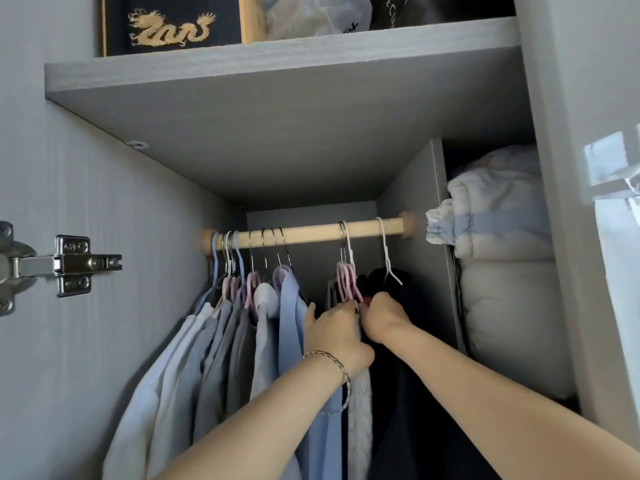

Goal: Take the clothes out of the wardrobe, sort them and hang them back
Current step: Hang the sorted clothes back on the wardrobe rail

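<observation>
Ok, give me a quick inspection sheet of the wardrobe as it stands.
Surface: wooden rail under a grey shelf.
Job's things: light shirts bunched at left; dark clothes and pink hangers at right.
Clutter: pale bedding in the right compartment; dragon box on top.
Hands: left hand and right hand both grip at the pink hangers.
Cables: nothing seen.
Surroundings: door hinge at left.

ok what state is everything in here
left hand, pinching the pink hangers
right hand, gripping the dark clothes
pink hangers, bunched, hooked on the rod
pale shirts, hanging at the rod's left end
white hanger, hooked on rod
bedding, stuffed in at right
</observation>
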`<state>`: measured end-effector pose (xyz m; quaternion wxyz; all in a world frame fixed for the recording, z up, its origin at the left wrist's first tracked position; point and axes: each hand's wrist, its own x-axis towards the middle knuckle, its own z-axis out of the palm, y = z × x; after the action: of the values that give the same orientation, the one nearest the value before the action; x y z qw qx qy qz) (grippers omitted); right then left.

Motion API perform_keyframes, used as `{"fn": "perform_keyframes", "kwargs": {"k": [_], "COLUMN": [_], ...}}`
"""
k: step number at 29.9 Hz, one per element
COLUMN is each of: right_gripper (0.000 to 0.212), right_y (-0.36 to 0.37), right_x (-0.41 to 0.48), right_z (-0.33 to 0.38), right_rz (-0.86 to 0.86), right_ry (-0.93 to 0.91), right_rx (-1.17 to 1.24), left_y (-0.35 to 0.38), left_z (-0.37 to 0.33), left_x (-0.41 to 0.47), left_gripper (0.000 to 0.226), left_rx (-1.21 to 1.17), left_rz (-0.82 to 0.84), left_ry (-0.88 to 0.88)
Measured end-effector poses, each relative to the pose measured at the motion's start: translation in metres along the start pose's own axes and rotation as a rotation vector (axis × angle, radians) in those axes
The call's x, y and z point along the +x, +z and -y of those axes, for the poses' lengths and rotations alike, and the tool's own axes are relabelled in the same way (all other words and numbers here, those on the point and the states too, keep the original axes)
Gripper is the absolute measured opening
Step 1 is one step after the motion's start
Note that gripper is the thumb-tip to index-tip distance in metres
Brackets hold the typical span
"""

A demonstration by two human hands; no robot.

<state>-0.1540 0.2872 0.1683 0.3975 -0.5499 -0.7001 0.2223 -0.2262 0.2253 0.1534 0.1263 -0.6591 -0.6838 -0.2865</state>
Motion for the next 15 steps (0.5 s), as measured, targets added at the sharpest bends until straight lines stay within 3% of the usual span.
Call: {"fn": "perform_keyframes", "kwargs": {"k": [3,6,10,13,15], "right_gripper": [0.032,0.035,0.043,0.039,0.037], "right_y": [-0.011,-0.016,-0.017,-0.021,-0.023], "right_x": [0.001,0.002,0.007,0.008,0.009], "right_z": [-0.013,-0.018,-0.018,-0.017,-0.016], "right_rz": [-0.09,-0.153,-0.081,-0.096,-0.139], "right_ry": [0.027,0.05,0.062,0.081,0.095], "right_rx": [0.028,0.078,0.105,0.104,0.108], "left_y": [0.011,0.017,0.019,0.017,0.011], "left_z": [-0.015,-0.016,-0.008,0.008,0.02], "left_x": [0.006,0.009,0.001,-0.003,-0.003], "left_gripper": [0.057,0.05,0.034,0.049,0.056], "left_rx": [-0.068,-0.1,-0.135,-0.15,-0.13], "left_rz": [0.006,0.051,-0.072,-0.218,-0.178], "left_ry": [0.052,0.087,0.065,-0.028,-0.099]}}
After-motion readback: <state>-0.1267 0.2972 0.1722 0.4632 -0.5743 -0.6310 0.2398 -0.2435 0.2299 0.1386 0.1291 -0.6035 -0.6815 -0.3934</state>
